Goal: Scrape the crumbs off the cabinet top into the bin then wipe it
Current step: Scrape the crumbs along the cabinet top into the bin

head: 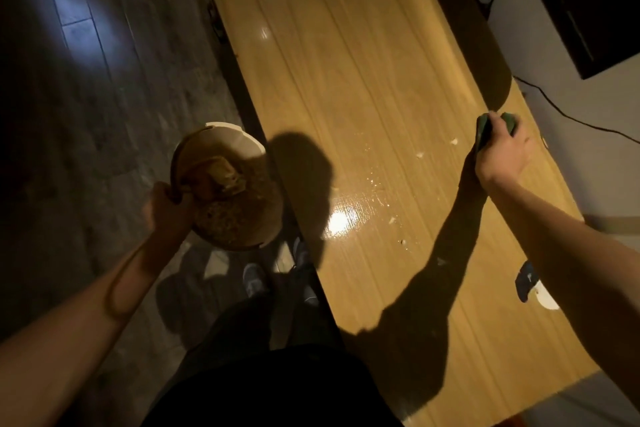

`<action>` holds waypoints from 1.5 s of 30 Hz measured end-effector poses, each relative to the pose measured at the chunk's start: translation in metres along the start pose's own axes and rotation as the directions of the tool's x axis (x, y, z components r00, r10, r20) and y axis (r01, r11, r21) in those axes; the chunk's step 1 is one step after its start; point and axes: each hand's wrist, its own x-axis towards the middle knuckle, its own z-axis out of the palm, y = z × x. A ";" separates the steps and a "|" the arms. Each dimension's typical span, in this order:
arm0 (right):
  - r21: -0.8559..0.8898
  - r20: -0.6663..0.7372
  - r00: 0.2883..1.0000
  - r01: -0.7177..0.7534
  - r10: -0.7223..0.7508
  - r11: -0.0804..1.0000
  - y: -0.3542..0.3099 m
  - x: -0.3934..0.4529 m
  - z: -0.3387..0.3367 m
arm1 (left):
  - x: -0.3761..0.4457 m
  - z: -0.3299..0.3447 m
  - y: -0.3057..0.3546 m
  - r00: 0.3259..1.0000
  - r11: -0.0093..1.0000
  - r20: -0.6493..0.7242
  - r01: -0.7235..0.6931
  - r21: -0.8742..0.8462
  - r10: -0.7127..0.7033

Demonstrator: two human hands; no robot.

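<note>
A long glossy wooden cabinet top [346, 80] runs up the middle of the view. Several pale crumbs [419, 155] lie scattered across its near half. My right hand [502, 152] grips a dark green scraper [483, 132] near the cabinet's far right edge, beside the crumbs. My left hand [168, 210] holds the rim of a round beige bin [249, 142], lifted beside the cabinet's left edge. The bin has brown scraps and crumpled paper inside.
A small dark blue object [526, 281] and a white thing [547, 298] lie on the cabinet near my right forearm. A black cable [571, 118] runs along the wall side. A dark screen [588, 10] hangs at top right. My feet [254, 282] stand on grey floor.
</note>
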 end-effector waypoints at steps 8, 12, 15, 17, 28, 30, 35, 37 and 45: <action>0.033 -0.016 0.971 0.237 -0.237 0.971 -0.112 -0.098 0.041 | -0.002 -0.001 -0.007 0.999 0.998 0.015 0.035 0.048 -0.036; 0.086 -0.006 0.932 0.361 -0.362 0.929 -0.194 -0.169 0.067 | -0.011 -0.002 -0.010 0.999 1.000 0.030 -0.012 -0.026 0.013; 0.097 0.148 0.841 0.512 -0.521 0.854 -0.243 -0.209 0.087 | -0.012 -0.001 -0.019 0.998 1.000 0.060 -0.017 -0.014 0.018; 0.109 0.268 0.761 0.586 -0.591 0.803 -0.266 -0.223 0.094 | -0.014 -0.003 -0.018 0.998 0.999 0.066 -0.010 -0.033 0.012; 0.309 0.188 0.891 0.346 -0.413 0.886 -0.238 -0.165 0.054 | -0.009 -0.005 -0.012 0.997 0.999 0.071 0.025 0.031 -0.027; 0.311 0.116 0.948 0.250 -0.298 0.917 -0.209 -0.131 0.040 | -0.006 -0.005 -0.012 0.997 0.999 0.075 0.023 0.022 -0.025; 0.239 -0.021 0.999 0.031 -0.027 0.970 -0.126 -0.028 0.013 | 0.001 -0.005 -0.005 0.997 0.998 0.047 0.060 0.010 -0.060; 0.223 -0.017 0.997 -0.067 0.073 0.973 -0.095 0.011 0.004 | 0.005 -0.003 0.000 0.998 0.998 0.025 0.060 0.000 -0.060; 0.053 -0.068 0.998 -0.015 0.018 0.998 -0.080 0.029 0.026 | 0.011 0.004 0.006 0.998 0.997 -0.002 0.066 0.037 -0.066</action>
